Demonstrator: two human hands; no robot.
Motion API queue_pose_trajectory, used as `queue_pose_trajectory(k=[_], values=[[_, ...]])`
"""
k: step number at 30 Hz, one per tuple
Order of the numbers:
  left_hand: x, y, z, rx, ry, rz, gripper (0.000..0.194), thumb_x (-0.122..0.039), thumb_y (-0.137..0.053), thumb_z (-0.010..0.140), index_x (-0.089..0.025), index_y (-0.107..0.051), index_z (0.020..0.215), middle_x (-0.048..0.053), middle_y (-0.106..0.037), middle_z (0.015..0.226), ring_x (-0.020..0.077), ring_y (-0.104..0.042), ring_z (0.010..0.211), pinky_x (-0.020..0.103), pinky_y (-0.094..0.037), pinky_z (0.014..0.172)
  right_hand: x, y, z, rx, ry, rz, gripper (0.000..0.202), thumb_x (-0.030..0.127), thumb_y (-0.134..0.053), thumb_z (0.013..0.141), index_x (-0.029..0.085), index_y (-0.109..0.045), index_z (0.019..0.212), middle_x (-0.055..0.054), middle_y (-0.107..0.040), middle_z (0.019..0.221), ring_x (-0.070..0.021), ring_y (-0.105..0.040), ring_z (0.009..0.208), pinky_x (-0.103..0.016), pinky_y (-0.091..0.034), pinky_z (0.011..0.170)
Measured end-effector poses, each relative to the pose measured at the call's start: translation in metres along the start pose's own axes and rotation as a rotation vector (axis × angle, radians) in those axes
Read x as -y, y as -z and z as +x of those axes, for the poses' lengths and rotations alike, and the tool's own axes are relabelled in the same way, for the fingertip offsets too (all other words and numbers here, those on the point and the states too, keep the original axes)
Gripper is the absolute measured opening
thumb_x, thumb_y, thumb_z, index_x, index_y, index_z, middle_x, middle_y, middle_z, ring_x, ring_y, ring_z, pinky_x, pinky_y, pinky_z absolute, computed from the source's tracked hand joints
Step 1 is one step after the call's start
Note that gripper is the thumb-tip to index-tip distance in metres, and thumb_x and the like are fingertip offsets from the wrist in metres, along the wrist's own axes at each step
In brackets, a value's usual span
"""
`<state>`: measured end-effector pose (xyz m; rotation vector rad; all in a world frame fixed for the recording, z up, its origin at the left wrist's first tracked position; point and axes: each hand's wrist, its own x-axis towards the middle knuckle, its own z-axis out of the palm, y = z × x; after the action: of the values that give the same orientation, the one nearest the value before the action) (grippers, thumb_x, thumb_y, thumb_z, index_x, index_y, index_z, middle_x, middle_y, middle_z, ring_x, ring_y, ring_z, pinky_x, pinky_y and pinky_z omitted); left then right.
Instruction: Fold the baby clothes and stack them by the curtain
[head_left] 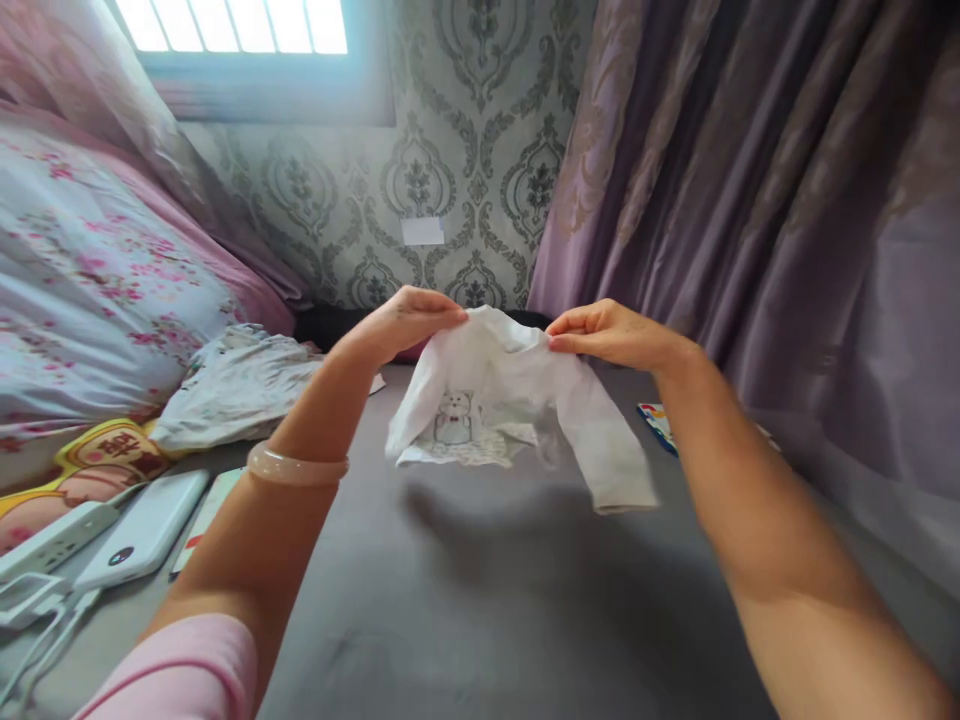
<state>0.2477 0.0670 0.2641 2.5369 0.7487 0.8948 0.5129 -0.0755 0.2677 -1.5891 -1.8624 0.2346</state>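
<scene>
A small white long-sleeved shirt (517, 375) hangs in the air above the grey sheet (480, 620). Its lower front carries a printed bear, and both sleeves droop at the sides. My left hand (412, 318) pinches it at one shoulder beside the neckline. On the other side of the neckline, my right hand (604, 332) grips the opposite shoulder between thumb and fingers. Below the shirt, a blurred shadow falls on the sheet.
Crumpled light clothing (240, 385) lies at left, near a yellow printed item (112, 450), a white power bank (146, 530) and a power strip (64, 540) with cables. A colourful booklet (658, 428) is partly behind my right forearm. Purple curtains (750, 200) border the right.
</scene>
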Motion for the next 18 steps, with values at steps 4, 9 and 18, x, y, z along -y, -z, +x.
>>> queue_pose_trajectory(k=[4, 9, 18], values=[[0.018, 0.004, -0.005, 0.290, 0.096, -0.222, 0.030, -0.046, -0.067, 0.074, -0.018, -0.075, 0.084, 0.002, -0.070, 0.072, 0.0167, -0.063, 0.070, 0.027, -0.049, 0.064, -0.009, 0.001, -0.002, 0.055, -0.050, 0.096, 0.047, 0.063, -0.068, 0.069, 0.018, -0.074, 0.083, -0.003, -0.069, 0.073, -0.0167, -0.061, 0.068, -0.027, -0.046, 0.060], [0.027, 0.001, 0.003, -0.130, 0.036, -0.120, 0.031, -0.044, -0.058, 0.081, -0.016, -0.072, 0.082, 0.001, -0.065, 0.068, 0.0151, -0.059, 0.072, 0.027, -0.046, 0.068, -0.011, 0.003, 0.010, -0.178, 0.051, 0.063, 0.046, 0.063, -0.065, 0.074, 0.018, -0.073, 0.086, -0.004, -0.069, 0.077, -0.0181, -0.062, 0.072, -0.030, -0.048, 0.064], [0.013, -0.020, 0.004, -0.351, -0.200, 0.337, 0.034, -0.043, -0.045, 0.094, -0.021, -0.070, 0.086, 0.004, -0.068, 0.080, 0.0237, -0.053, 0.097, 0.046, -0.027, 0.097, -0.002, -0.021, 0.022, -0.205, 0.263, -0.508, 0.030, 0.044, -0.048, 0.094, 0.025, -0.071, 0.089, 0.000, -0.072, 0.083, -0.0192, -0.065, 0.084, -0.046, -0.036, 0.103]])
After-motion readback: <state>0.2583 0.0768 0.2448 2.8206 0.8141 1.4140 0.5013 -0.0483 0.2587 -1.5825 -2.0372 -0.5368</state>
